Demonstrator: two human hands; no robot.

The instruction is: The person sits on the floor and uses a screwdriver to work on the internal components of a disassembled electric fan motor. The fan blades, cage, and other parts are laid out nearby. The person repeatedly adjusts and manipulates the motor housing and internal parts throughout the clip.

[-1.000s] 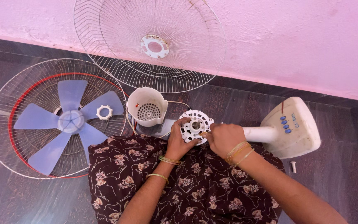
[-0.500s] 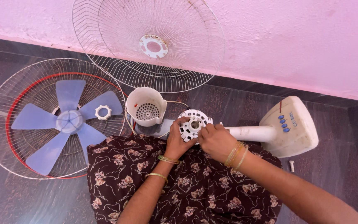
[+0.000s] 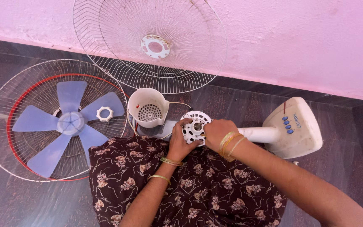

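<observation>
- Motor [image 3: 195,126]: round white vented disc with a hub at its middle, centre of the frame, just above the lap. Both hands are on it.
- Left hand [image 3: 180,143]: lower left of the motor, fingers curled round its rim, gripping it from below; bangles at the wrist.
- Right hand [image 3: 216,132]: touching the motor's right side, fingers bent and closed over its edge, bangles at the wrist. It covers part of the disc, so the exact grip underneath cannot be told.
- Stand [image 3: 257,134]: white tube running right from the motor, passing under the right wrist to the base.
- Base [image 3: 293,128]: cream, rounded, with blue buttons, right of centre on the floor.
- Cover [image 3: 148,107]: white cup-shaped shell with a perforated bottom, open side up, just left of the motor; thin wires run between them.
- Blade [image 3: 66,124]: pale blue, lying inside a wire guard, left of the frame.
- Guard [image 3: 17,138]: red-rimmed, flat on the floor, well left of the hands.
- Nut [image 3: 104,113]: small white ring resting on the blade.
- Second guard [image 3: 181,71]: leaning on the pink wall, top centre.
- Skirt [image 3: 190,189]: dark floral cloth, bottom centre, beneath both forearms.
</observation>
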